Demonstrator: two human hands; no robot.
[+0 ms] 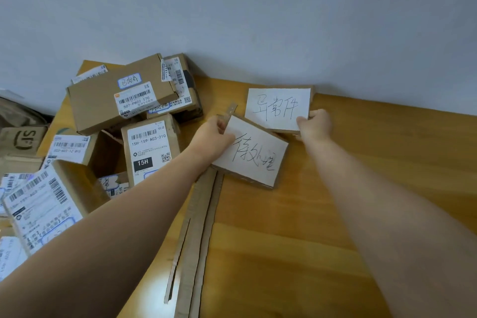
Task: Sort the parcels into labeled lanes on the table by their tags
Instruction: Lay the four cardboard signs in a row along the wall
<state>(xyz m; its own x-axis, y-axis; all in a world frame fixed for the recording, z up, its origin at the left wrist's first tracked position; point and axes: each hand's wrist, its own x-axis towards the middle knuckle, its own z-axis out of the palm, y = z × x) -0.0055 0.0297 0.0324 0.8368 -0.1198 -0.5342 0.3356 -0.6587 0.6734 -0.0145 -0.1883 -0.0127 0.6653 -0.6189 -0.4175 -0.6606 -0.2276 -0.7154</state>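
- Head view: a wooden table (348, 188) is seen set against a pale wall (232, 8).
- Two sign cards, each a white sheet with handwritten characters on a cardboard backing, are found in the far middle of the table.
- The far sign card (277, 108) is placed right by the wall; the near sign card (251, 155) is laid at a slant just in front of it, its far corner meeting or overlapping the other card.
- The left hand (214, 134) is closed on the far-left edge of the near sign card, which is pinched between thumb and curled fingers.
- The right hand (315, 124) is closed on the near-right corner of the far sign card, fingers curled round its edge.
- Long cardboard strips (201, 227) are laid side by side from the near sign card toward the near edge of the table.
- The parcels are heaped unsorted on the left of the table, left of the strips.
- A flat brown parcel (116, 100) with a barcode label is tilted on top of the far pile.
- An upright parcel marked 15H (149, 147) is stood just near of it, beside the left forearm.
- A large labelled parcel (44, 201) is seen tilted at the near left.
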